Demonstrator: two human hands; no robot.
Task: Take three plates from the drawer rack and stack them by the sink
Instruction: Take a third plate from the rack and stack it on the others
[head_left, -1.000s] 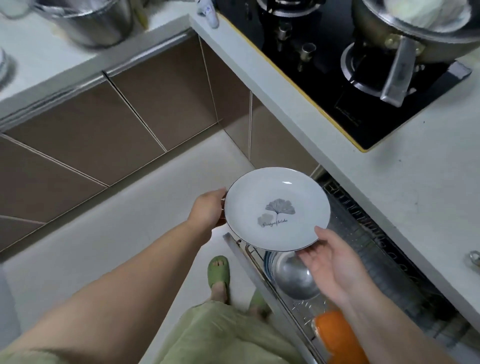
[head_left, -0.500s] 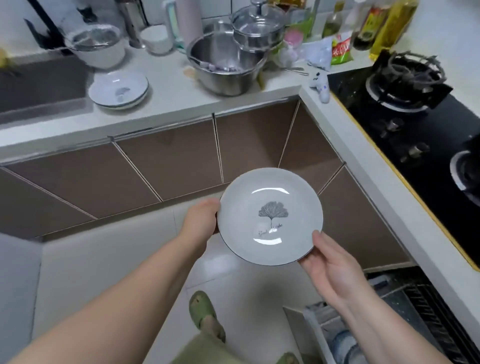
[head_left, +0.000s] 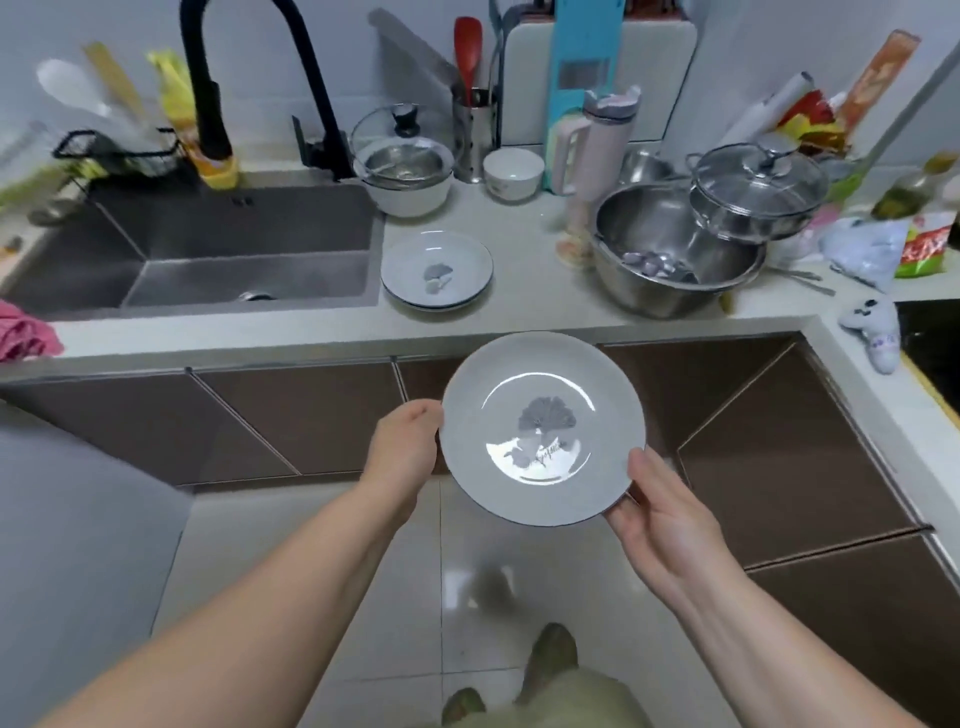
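I hold a white plate with a grey leaf print level in front of the brown cabinet doors, below the counter edge. My left hand grips its left rim and my right hand grips its lower right rim. A stack of matching plates lies on the counter just right of the dark sink. The drawer rack is out of view.
A steel bowl with a lidded pot sits right of the stack. A white bowl holding a strainer, a small bowl and a black tap stand behind. The hob corner is at the right.
The view has swung from the drawer rack and hob round to the sink counter. The plate stays in both hands and now sits close below the counter edge, facing the stack.
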